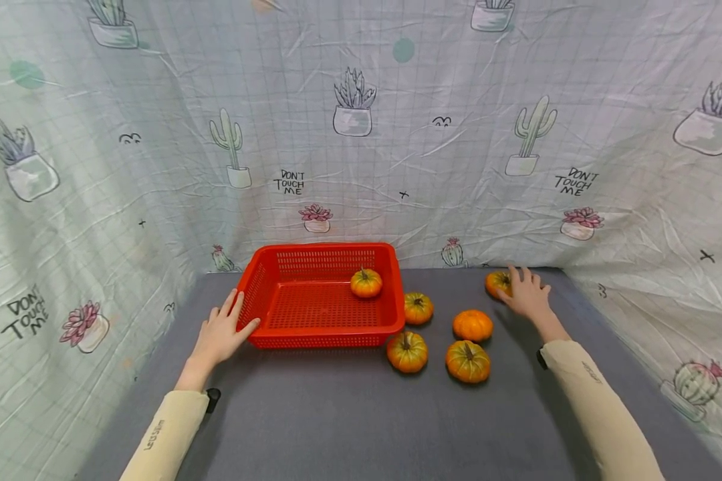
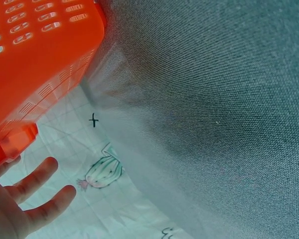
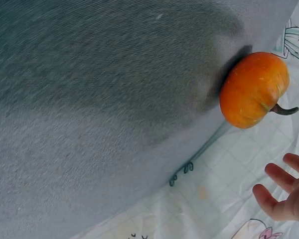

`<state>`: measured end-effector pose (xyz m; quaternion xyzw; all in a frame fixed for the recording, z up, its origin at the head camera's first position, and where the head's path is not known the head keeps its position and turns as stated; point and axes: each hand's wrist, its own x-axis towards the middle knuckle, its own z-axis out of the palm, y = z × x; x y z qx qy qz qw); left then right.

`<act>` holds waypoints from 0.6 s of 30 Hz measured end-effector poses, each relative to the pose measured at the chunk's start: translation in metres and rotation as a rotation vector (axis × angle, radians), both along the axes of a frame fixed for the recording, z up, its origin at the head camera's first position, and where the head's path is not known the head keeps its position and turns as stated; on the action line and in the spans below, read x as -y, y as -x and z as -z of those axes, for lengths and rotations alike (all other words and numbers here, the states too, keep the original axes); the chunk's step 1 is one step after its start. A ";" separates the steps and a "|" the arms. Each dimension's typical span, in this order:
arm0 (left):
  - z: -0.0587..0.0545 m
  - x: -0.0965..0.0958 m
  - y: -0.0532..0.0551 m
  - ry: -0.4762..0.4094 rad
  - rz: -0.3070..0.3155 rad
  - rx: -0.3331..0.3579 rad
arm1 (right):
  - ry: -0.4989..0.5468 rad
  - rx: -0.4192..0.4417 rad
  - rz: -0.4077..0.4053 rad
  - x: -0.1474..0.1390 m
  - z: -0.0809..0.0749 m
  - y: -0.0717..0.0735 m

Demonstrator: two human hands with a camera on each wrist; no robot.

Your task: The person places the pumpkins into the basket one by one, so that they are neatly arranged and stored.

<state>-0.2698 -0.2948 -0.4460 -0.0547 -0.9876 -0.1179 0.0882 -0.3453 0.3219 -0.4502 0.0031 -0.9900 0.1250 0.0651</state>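
A red plastic basket (image 1: 329, 331) with slotted walls holds one small orange pumpkin (image 1: 366, 283) near its right wall. At the basket's left front corner my left hand (image 1: 216, 336) touches the rim, fingers spread; the left wrist view shows these fingers (image 2: 37, 179) extended beside the basket's end (image 2: 45, 55). Over at the back right, my right hand (image 1: 529, 297) hovers beside another small pumpkin (image 1: 497, 284), partly covering it in the head view. In the right wrist view that pumpkin (image 3: 254, 89) lies on its side with its stem toward the relaxed fingers (image 3: 269, 201), and a gap separates them.
Right of the basket sit several more small pumpkins: one by its wall (image 1: 418, 308), one at its front corner (image 1: 407, 353), an orange one (image 1: 472, 325) and a striped one (image 1: 468, 362). A grey cloth (image 1: 337, 414) covers the table. Printed curtains (image 1: 445, 180) enclose the back and sides.
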 end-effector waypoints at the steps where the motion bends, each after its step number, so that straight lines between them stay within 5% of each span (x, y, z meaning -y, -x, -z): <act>1: 0.000 0.000 0.000 -0.001 0.001 0.000 | 0.003 0.003 0.000 0.001 0.000 0.002; 18: 0.000 0.000 -0.001 -0.012 0.000 0.002 | 0.004 0.047 -0.023 -0.004 0.009 0.020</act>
